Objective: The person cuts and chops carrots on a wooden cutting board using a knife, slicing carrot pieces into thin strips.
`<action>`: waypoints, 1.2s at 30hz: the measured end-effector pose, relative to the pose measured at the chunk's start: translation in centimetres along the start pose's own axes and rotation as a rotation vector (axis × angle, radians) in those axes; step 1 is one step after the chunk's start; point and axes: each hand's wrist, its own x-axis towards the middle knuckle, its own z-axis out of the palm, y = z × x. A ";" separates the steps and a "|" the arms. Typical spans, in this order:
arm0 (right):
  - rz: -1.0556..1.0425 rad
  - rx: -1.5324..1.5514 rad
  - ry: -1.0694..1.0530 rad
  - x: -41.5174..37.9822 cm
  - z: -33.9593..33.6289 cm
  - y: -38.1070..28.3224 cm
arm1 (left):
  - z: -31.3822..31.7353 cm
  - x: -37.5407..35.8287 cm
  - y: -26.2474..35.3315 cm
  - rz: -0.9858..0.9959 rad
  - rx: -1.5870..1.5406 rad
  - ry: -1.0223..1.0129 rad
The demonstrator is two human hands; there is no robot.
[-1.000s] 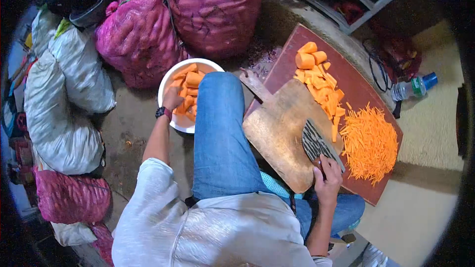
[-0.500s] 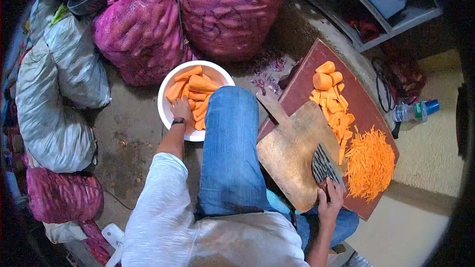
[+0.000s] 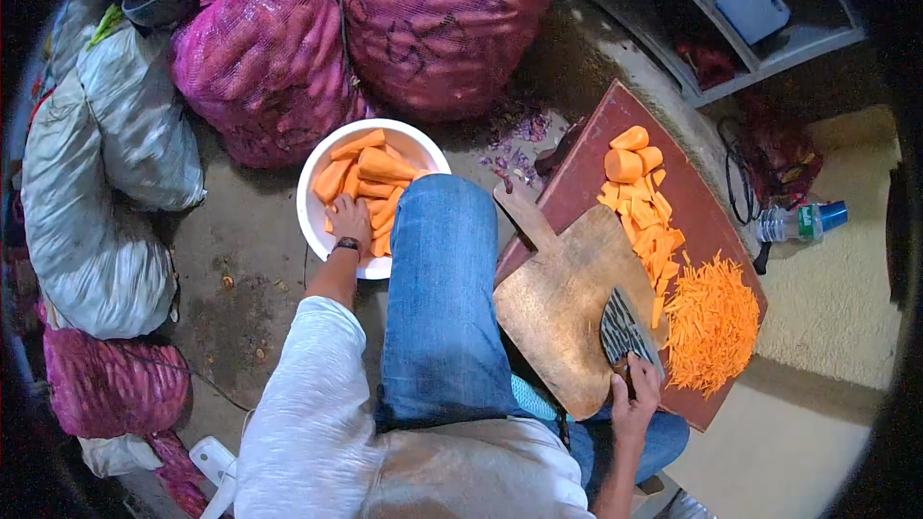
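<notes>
My left hand (image 3: 350, 219) reaches into a white bowl (image 3: 306, 194) of peeled carrots (image 3: 386, 165). Its fingers are apart and rest over the carrots; the fingertips are partly hidden among them. My right hand (image 3: 635, 392) is closed round the handle of a broad-bladed knife (image 3: 625, 327), whose dark patterned blade lies over the lower right of a wooden chopping board (image 3: 558, 298). Beside the board are sliced carrots (image 3: 646, 231), with thick chunks (image 3: 625, 166) at the far end. A heap of shredded carrot (image 3: 713, 325) lies to the right.
The board rests on a reddish-brown tabletop (image 3: 606, 130). Pink mesh sacks (image 3: 442, 29) stand behind the bowl, and white sacks (image 3: 135, 125) line the left. A plastic bottle (image 3: 798, 221) lies at the right near a shelf (image 3: 740, 48). My knee (image 3: 447, 231) sits between bowl and board.
My left hand has drawn back slightly among the carrots, its fingers more bent. The knife and right hand keep about the same place on the board; the whole view has shifted a little.
</notes>
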 end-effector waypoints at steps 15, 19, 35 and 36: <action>-0.036 0.005 0.039 0.1 0.1 -0.2 | 0.5 -1.8 -1.0 0.293 0.113 -0.134; -0.019 -0.032 0.041 0.3 0.0 -0.9 | 1.4 -1.4 -0.1 0.309 0.191 -0.199; -0.023 0.021 0.059 0.4 0.4 -0.7 | -5.7 2.1 -2.8 0.076 -0.575 0.039; -0.034 -0.032 0.061 0.2 0.4 -0.6 | -6.6 2.3 -2.7 0.023 -0.641 0.042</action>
